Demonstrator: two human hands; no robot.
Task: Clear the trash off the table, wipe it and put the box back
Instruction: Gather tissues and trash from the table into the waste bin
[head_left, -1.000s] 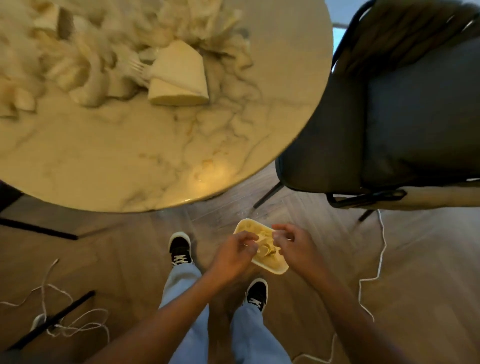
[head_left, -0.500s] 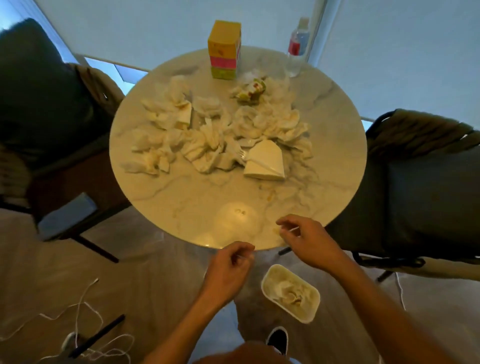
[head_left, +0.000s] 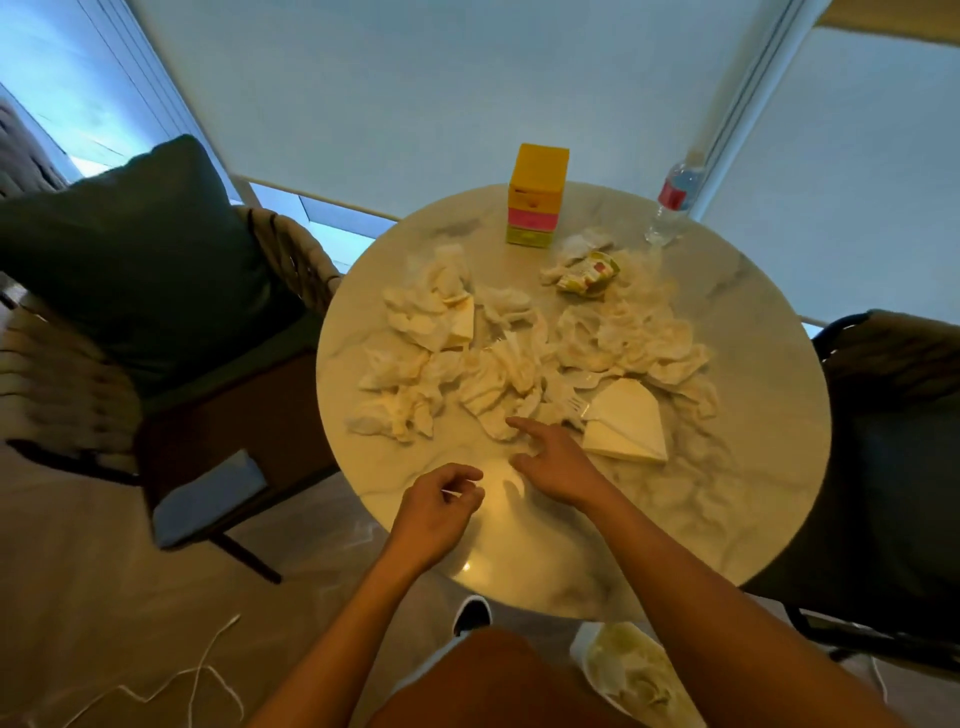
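Several crumpled white tissues (head_left: 498, 364) lie heaped across the round marble table (head_left: 737, 499). Among them are a white plastic fork (head_left: 571, 402), a folded white napkin (head_left: 626, 426) and a crumpled green-yellow wrapper (head_left: 589, 273). A yellow-and-pink box (head_left: 537, 195) stands upright at the far edge. My right hand (head_left: 556, 462) hovers over the near tissues with fingers spread, its index fingertip at a tissue. My left hand (head_left: 441, 512) is over the table's near edge, fingers curled, pinching a thin white scrap. A tub of trash (head_left: 623, 670) sits on the floor by my legs.
A clear water bottle (head_left: 672, 208) with a red label stands at the far right edge. A dark cushioned chair (head_left: 156, 270) is to the left, another chair (head_left: 893, 457) to the right. A white cord (head_left: 197, 675) trails over the floor at lower left.
My view rose from the floor tub to the tabletop. Both hands left the tub and came up over the table; the right hand opened and reached forward to the tissues.
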